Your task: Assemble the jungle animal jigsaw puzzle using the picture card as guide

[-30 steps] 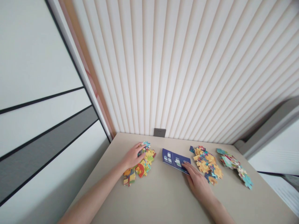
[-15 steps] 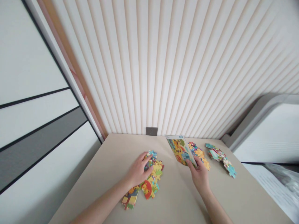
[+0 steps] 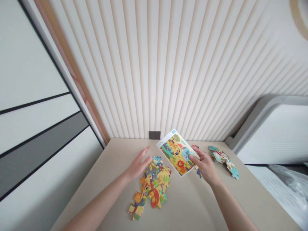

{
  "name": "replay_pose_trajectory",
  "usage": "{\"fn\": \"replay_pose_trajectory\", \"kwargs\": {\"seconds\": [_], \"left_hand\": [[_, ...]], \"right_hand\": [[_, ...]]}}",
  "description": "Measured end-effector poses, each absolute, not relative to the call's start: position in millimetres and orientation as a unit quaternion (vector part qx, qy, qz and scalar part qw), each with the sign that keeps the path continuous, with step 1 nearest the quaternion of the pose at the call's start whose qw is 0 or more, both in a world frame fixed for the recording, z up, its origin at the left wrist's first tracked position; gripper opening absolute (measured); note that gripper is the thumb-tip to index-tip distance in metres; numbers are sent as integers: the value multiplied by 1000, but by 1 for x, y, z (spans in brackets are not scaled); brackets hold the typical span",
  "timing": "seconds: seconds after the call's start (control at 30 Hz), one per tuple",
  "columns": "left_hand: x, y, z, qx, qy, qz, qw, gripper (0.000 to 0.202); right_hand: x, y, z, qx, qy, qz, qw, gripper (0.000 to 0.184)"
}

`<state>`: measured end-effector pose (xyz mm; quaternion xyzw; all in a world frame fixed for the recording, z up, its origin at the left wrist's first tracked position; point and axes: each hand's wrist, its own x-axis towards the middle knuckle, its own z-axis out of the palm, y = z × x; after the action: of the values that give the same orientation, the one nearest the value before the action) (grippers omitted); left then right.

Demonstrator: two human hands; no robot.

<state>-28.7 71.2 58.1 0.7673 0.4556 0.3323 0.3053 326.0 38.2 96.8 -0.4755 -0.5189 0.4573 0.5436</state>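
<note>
My right hand (image 3: 204, 163) grips a picture card (image 3: 176, 150) by its lower right side, thumb on the front. The card is tilted and shows colourful cartoon animals, with a white strip along its upper left edge. My left hand (image 3: 139, 164) hovers at the upper left of a pile of jigsaw puzzle pieces (image 3: 157, 179), fingers apart and holding nothing. The pieces are mostly yellow, green, orange and blue, and they overlap. Behind the card and my right hand, a second group of pieces (image 3: 199, 173) is largely hidden.
A third cluster of puzzle pieces (image 3: 225, 160) lies at the right of the beige table (image 3: 183, 205). A dark wall socket (image 3: 154, 135) sits at the table's back edge, on the ribbed wall panel. Beyond the right edge are papers and clear plastic wrap (image 3: 288, 179).
My left hand has lifted off the pile and moved left, uncovering more pieces. My right hand has turned the card to face me and shifted it slightly left.
</note>
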Motion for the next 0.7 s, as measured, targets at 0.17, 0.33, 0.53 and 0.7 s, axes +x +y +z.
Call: {"fn": "replay_pose_trajectory", "kwargs": {"seconds": [0.17, 0.33, 0.53, 0.7], "left_hand": [[-50, 75, 97, 677, 385, 344, 525, 64], [-61, 64, 78, 636, 443, 395, 494, 54], [-108, 91, 29, 573, 568, 468, 361, 64], [-149, 126, 9, 561, 672, 415, 247, 54]], "right_hand": [[282, 63, 128, -415, -623, 535, 392, 59], [234, 87, 117, -445, -698, 405, 389, 52], [239, 75, 92, -512, -714, 249, 407, 49], [277, 37, 62, -536, -749, 204, 333, 44]]}}
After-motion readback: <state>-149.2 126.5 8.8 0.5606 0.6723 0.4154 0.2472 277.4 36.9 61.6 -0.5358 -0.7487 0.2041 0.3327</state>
